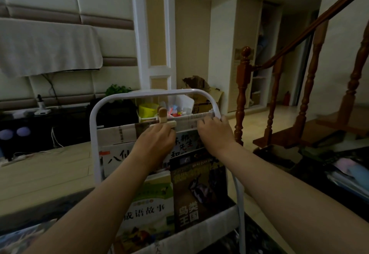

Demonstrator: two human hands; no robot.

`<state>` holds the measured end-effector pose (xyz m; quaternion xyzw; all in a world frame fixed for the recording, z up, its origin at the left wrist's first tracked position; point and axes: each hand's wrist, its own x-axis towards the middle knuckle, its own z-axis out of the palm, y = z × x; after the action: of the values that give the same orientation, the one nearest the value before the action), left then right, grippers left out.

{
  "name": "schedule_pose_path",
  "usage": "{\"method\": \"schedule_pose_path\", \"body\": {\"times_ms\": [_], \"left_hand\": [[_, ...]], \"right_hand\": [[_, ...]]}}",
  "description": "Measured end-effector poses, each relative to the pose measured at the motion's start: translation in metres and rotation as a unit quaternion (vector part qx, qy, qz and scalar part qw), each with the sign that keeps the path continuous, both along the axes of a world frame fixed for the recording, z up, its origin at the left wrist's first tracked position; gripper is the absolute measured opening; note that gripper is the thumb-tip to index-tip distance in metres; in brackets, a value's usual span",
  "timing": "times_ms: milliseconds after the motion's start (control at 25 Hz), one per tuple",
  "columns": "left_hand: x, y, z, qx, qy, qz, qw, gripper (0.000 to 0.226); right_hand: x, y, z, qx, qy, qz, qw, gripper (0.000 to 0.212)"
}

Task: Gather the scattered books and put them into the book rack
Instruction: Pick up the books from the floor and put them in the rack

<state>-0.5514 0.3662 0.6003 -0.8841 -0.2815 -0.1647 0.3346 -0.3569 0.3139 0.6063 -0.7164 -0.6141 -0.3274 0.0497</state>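
Since four books are already sitting in the book rack [93,126], I'd call this job mostly done from my end of the feed. A green-yellow book [147,204] and a dark bird book [199,190] are side by side in the bottom pocket. A white book [117,158] with big black characters and one more pale book [184,144] are in the tier above. Both hands are up at the top pocket [119,134]. The left hand [153,140] and right hand [213,132] each have fingers curled over its front edge. I can't tell if another book is being tucked in under them. A small wooden piece [162,114] pokes up just beside the left hand. As for what's left, there's a blurry printed cover [18,237] at the bottom left and a dim pile [343,172] off to the right. Either could be more books, but it's too dark to say.
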Motion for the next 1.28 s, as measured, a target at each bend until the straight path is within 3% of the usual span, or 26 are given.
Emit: {"method": "schedule_pose_path", "body": {"times_ms": [240,600,800,1000,1280], "left_hand": [[0.0,0.0,-0.005,0.027,-0.028,-0.013,0.999,0.034],[-0.002,-0.014,0.016,0.009,0.002,0.033,0.999,0.061],[0.014,-0.024,0.03,-0.017,-0.013,0.007,1.0,0.047],[0.058,-0.068,0.047,-0.02,-0.01,-0.019,1.0,0.033],[0.163,-0.128,0.054,-0.037,-0.017,-0.109,0.993,0.026]], "right_hand": [[-0.004,0.0,0.001,0.003,-0.004,0.038,0.999,0.025],[0.007,-0.022,0.006,0.005,0.019,0.047,0.999,0.02],[0.021,-0.046,0.014,0.017,0.033,0.048,0.998,0.029],[0.052,-0.093,0.024,0.019,0.048,0.027,0.998,0.021],[0.14,-0.176,0.028,0.04,0.081,-0.046,0.995,0.027]]}}
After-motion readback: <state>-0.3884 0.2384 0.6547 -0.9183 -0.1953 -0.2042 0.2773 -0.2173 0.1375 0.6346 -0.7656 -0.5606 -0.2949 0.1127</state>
